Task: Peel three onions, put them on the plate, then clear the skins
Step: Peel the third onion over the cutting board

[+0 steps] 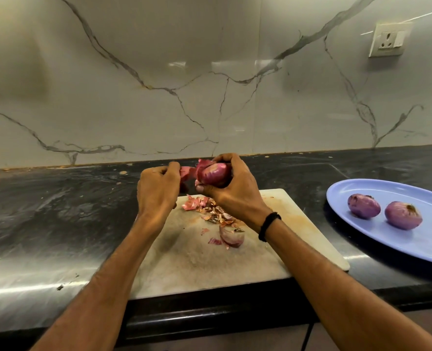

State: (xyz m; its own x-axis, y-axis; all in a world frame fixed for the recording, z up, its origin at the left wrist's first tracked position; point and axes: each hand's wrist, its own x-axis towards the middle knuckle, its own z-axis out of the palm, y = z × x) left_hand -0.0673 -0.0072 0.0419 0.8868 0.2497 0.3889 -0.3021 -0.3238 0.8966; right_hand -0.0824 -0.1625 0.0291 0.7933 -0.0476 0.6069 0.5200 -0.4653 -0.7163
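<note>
No text, label, brand or number legible; wall socket, plate and cutting board all unmarked.

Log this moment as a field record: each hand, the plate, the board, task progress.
left hand: pinches a strip of skin coming off the onion
right hand: grips that onion above the cutting board
plate: blue, holds two peeled onions side by side
cutting board: skins lie scattered on it, with one larger onion piece
progress: two of three onions plated; skins not yet cleared
</note>
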